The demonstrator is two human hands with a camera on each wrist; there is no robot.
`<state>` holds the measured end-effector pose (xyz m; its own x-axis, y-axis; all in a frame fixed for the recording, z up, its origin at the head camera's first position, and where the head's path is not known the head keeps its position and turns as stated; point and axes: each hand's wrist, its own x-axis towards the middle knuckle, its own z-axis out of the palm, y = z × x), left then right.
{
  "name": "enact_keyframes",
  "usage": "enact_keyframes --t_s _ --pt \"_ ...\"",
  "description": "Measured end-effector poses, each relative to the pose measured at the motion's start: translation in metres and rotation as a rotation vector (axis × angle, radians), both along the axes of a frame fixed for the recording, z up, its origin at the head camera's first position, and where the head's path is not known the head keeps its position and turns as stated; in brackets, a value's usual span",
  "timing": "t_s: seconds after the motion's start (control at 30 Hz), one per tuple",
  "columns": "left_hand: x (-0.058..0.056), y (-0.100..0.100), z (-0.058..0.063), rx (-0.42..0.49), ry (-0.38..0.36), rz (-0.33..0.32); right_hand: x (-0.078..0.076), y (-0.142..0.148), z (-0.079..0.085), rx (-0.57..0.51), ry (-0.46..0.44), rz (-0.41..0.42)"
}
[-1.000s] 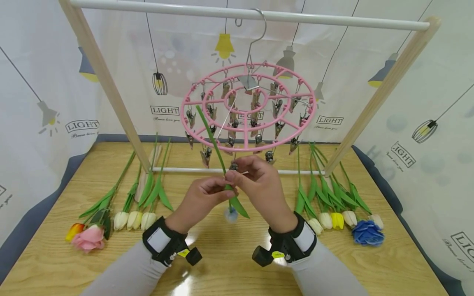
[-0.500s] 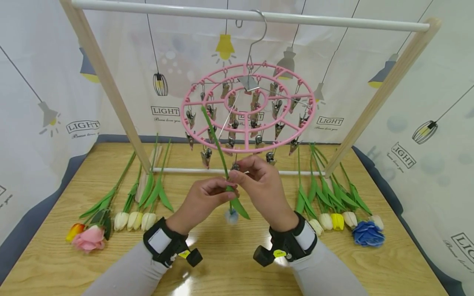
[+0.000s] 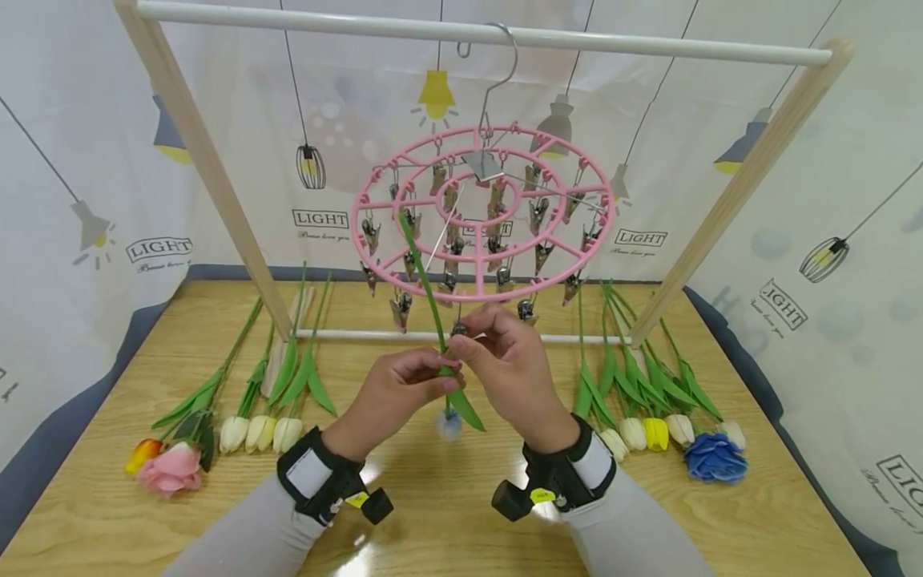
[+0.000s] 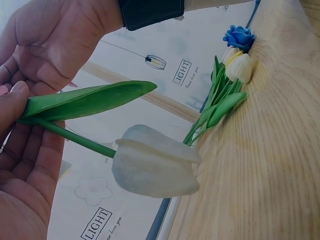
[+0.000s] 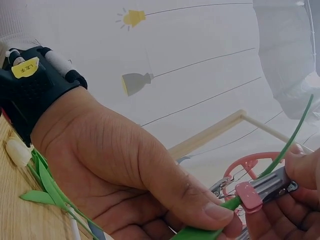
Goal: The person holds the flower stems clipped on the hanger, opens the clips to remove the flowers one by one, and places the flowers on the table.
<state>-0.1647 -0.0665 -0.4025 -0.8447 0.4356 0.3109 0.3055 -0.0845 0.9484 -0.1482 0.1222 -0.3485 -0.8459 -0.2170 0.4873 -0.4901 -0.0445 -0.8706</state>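
My left hand (image 3: pixel 400 385) pinches the green stem of an artificial tulip (image 4: pixel 155 162), pale white to light blue, hanging bloom down. The stem (image 3: pixel 425 280) slants upward in front of a pink round clip hanger (image 3: pixel 479 292). Close beside it, my right hand (image 3: pixel 508 373) pinches a metal clip (image 5: pixel 272 187) dangling from the hanger's front rim. In the right wrist view the clip's pink-padded tip (image 5: pixel 248 196) lies right at the stem, with the left thumb just below it. A green leaf (image 4: pixel 95 97) spreads out under the left fingers.
The hanger hooks onto the white top bar (image 3: pixel 649 44) of a wooden stand, with several other clips around it. On the table (image 3: pixel 433 521), artificial flowers lie at left, including a pink rose (image 3: pixel 171 469), and at right, including a blue rose (image 3: pixel 716 457).
The stem's upper end has swung slightly to the right, toward the clip. Both hands stay nearly in place, keeping their grips on stem and clip.
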Motion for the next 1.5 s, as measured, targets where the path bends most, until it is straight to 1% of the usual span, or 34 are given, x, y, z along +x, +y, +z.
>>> enact_keyframes --t_s 0.3,0.53,0.73,0.9,1.07,1.3,1.5 --pt "0.0 0.0 0.001 0.0 -0.004 -0.009 -0.001 -0.001 -0.001 0.007 0.034 -0.01" --pt "0.001 -0.001 0.001 0.005 0.008 -0.013 0.0 -0.001 0.0 0.008 0.064 -0.017" --pt "0.002 -0.003 0.0 -0.028 0.008 -0.011 0.0 0.0 0.001 -0.015 0.115 -0.021" --pt "0.003 -0.013 -0.002 -0.043 0.021 -0.001 -0.002 0.001 0.001 -0.051 0.115 0.023" --pt "0.006 -0.023 -0.001 -0.052 0.02 0.025 -0.001 0.002 0.003 -0.068 0.075 0.059" --pt "0.009 -0.028 0.006 -0.06 0.025 0.05 0.001 0.003 0.006 -0.067 -0.03 0.055" --pt "0.009 -0.034 0.01 -0.058 0.032 0.086 0.0 0.003 0.006 -0.063 -0.072 0.05"
